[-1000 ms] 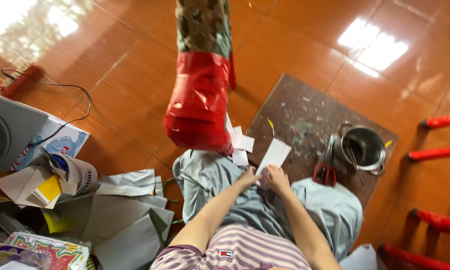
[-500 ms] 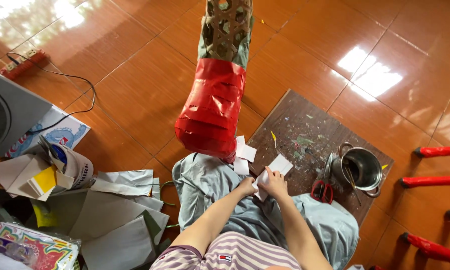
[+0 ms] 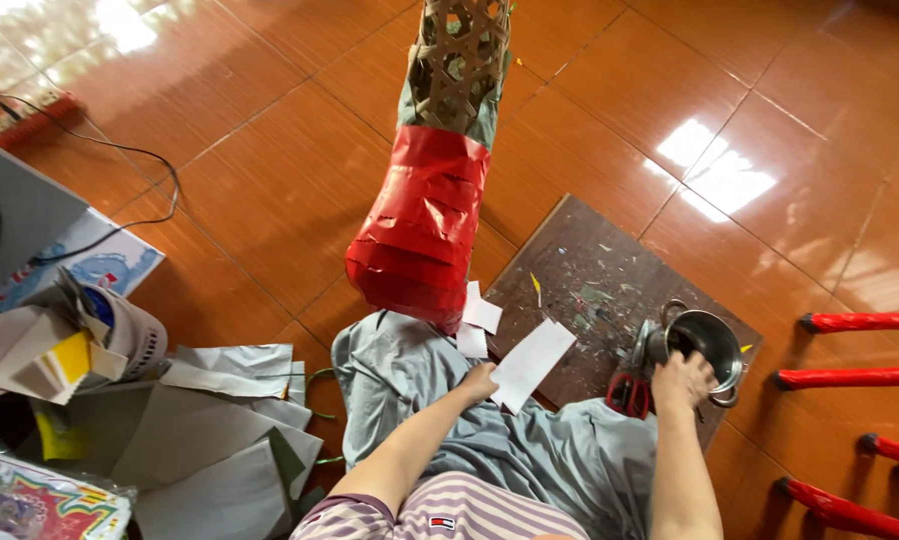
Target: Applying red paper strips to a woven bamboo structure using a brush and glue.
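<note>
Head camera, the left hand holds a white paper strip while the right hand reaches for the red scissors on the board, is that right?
Not quite. In the head view the right hand is at the metal pot, not the red scissors beside it. The left hand does hold the white paper strip.

Left hand [image 3: 479,382] pinched shut; right hand [image 3: 681,380] curled, reaching forward.

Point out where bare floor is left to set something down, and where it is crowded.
Bare tiles lie between the red-wrapped bamboo frame and the cable, and beyond the wooden board toward the upper right. Crowded: the paper pile on the left, and the board's near end by the metal pot and scissors.
</note>
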